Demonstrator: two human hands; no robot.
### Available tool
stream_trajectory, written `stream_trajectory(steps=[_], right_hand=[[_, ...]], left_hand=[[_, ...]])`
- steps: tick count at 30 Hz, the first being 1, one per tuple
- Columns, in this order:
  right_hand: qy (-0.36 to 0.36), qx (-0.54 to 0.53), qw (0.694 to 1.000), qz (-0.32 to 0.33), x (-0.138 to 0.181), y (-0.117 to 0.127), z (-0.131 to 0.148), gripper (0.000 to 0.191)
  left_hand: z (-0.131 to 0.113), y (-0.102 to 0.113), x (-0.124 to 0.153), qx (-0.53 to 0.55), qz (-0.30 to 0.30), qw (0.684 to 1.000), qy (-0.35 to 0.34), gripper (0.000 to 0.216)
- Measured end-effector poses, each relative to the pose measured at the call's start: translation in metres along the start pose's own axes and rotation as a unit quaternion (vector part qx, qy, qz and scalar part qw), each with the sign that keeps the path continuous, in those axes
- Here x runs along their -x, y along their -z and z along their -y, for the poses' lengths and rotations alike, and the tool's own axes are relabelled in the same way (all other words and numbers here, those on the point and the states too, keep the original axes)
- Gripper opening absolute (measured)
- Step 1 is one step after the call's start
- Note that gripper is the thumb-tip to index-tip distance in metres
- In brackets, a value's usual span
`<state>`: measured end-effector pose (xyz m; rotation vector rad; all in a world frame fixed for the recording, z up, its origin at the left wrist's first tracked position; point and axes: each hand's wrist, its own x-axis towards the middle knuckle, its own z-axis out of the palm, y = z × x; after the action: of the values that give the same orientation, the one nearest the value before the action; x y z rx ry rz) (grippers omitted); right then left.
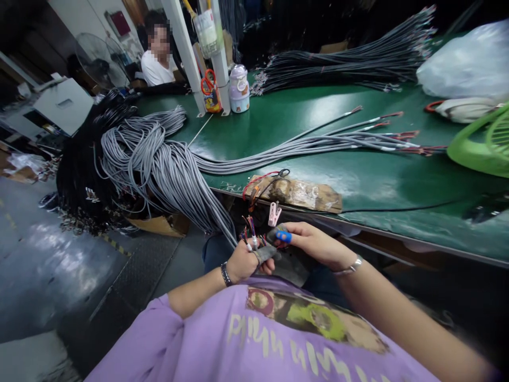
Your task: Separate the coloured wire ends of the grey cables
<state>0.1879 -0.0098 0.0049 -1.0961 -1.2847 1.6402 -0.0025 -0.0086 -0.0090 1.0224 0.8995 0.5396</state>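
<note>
Cables (199, 196) by the desk's (338, 103) near edge
Left hand (250, 260) squeezes them; right hand (304, 240) by colored wires (251, 225), can't tell its grip.

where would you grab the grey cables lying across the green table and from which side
I'd grip across the grey cables well left of the reddish wire ends, coming from above over the near edge of the green table. There the strands run close together and lie flat, so one grasp should gather them; toward the ends they fan apart.
</note>
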Motion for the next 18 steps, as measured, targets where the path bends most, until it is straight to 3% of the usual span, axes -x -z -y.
stream_trajectory(steps=[4, 6, 12, 16, 18], right_hand=[[-0.039, -0.172, 0.978, -0.111, -0.004, 0.013, -0.022, 0.038], [-0.046, -0.216, 0.968, -0.117, -0.009, 0.015, -0.027, 0.040], [-0.043, -0.237, 0.968, -0.066, -0.024, -0.001, -0.013, 0.047], [-0.016, -0.232, 0.968, -0.092, -0.030, -0.012, -0.006, 0.039], [0.020, -0.201, 0.970, -0.134, -0.031, -0.015, -0.009, 0.043]], left_hand=[[-0.002, -0.002, 0.001, 0.034, -0.005, 0.999, -0.020, 0.050], [-0.003, -0.003, 0.000, 0.038, -0.012, 0.999, -0.034, 0.049], [-0.005, -0.006, -0.004, 0.064, -0.067, 0.993, -0.076, 0.043], [-0.010, -0.011, -0.007, 0.076, -0.108, 0.988, -0.080, 0.045], [-0.012, -0.014, -0.008, 0.078, -0.123, 0.986, -0.080, 0.045]])
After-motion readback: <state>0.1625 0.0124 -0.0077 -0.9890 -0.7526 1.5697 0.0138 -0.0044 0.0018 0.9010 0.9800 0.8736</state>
